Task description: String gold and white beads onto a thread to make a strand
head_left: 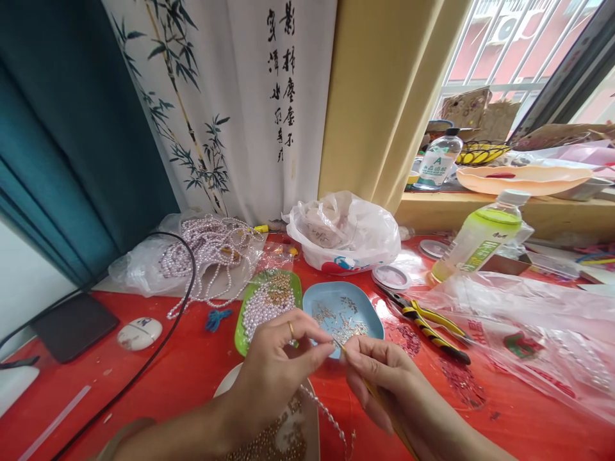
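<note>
My left hand (288,352), with a ring on one finger, pinches something too small to make out above the front of the blue tray (307,291). My right hand (379,371) grips a thin yellow tool (391,413), its narrow tip meeting the left fingertips. Small metal pins (348,328) lie in the blue tray. The green tray (240,330) beside it holds pearl beads (266,310) and gold beads (281,282). Below my left hand hangs a strand of small beads (331,419); its upper end is hidden. A pale dish (313,435) with brown-gold beads (266,445) is partly under my left arm.
Yellow-black pliers (427,326) lie right of the blue tray. A drink bottle (485,237) and plastic bags (542,333) stand farther right. Bead strands (206,250) and a white plastic bag (343,234) are at the back. A black cable (177,317) crosses the left near a mouse (139,333).
</note>
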The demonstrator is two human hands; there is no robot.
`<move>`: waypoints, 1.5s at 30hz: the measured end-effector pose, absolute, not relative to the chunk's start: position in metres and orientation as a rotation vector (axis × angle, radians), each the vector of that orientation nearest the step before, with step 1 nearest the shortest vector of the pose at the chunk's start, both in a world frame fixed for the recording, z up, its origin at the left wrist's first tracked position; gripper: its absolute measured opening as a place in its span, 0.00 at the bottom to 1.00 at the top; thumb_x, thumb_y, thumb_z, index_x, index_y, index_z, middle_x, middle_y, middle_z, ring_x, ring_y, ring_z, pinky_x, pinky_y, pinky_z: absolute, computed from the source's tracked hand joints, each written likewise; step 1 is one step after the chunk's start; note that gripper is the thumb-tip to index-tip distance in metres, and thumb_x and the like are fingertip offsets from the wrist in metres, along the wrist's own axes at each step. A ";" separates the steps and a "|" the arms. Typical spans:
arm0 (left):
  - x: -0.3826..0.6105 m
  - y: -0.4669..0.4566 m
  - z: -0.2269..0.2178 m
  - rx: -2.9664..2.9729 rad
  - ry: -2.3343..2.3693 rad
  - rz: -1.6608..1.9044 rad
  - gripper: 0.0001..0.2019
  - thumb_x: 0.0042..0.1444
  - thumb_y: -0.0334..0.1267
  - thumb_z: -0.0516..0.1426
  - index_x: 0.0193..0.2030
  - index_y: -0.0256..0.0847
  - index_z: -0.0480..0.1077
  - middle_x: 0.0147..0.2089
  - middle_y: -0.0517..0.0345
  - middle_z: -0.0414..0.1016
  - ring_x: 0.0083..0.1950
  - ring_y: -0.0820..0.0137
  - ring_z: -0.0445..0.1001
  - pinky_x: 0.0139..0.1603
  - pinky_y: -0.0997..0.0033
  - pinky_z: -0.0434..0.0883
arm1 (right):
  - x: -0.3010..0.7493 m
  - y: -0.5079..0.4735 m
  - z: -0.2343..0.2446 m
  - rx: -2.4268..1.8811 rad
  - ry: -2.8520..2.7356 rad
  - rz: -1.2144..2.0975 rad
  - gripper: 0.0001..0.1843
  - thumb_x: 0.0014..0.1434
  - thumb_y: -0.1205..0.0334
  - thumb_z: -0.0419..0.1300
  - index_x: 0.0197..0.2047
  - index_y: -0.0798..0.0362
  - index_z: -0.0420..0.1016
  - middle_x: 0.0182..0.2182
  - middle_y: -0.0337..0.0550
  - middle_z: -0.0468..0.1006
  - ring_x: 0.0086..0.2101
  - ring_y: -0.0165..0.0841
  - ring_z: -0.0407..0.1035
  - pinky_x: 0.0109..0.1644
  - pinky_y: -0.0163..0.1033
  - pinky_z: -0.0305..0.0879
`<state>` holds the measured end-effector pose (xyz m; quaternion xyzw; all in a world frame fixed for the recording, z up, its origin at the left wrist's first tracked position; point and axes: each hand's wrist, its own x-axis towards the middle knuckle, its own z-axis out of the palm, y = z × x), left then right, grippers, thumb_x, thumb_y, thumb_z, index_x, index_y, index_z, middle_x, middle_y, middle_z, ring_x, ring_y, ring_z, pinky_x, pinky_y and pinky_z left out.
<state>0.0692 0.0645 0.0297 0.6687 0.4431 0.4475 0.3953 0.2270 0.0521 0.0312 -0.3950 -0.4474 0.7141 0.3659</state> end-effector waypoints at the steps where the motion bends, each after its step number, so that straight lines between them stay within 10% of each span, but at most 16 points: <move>1: 0.069 0.064 0.030 1.699 1.134 1.130 0.06 0.47 0.38 0.56 0.26 0.39 0.71 0.29 0.56 0.69 0.32 0.73 0.66 0.30 0.73 0.66 | 0.227 0.052 0.031 -1.037 -1.192 1.808 0.15 0.51 0.52 0.53 0.23 0.54 0.58 0.14 0.31 0.60 0.10 0.16 0.49 0.13 0.26 0.42; 20: 0.069 0.065 0.029 1.599 1.098 1.103 0.06 0.44 0.39 0.58 0.26 0.38 0.72 0.27 0.57 0.69 0.30 0.73 0.67 0.29 0.73 0.65 | 0.233 0.051 0.027 -1.286 -1.810 1.040 0.10 0.55 0.59 0.48 0.26 0.53 0.62 0.17 0.34 0.63 0.16 0.22 0.59 0.20 0.29 0.57; 45: 0.070 0.071 0.030 0.901 0.984 0.913 0.08 0.40 0.37 0.60 0.27 0.36 0.68 0.20 0.62 0.68 0.19 0.80 0.63 0.21 0.79 0.59 | 0.242 0.058 0.036 -1.262 -1.796 1.020 0.14 0.55 0.55 0.49 0.24 0.54 0.65 0.17 0.35 0.63 0.18 0.24 0.57 0.21 0.30 0.53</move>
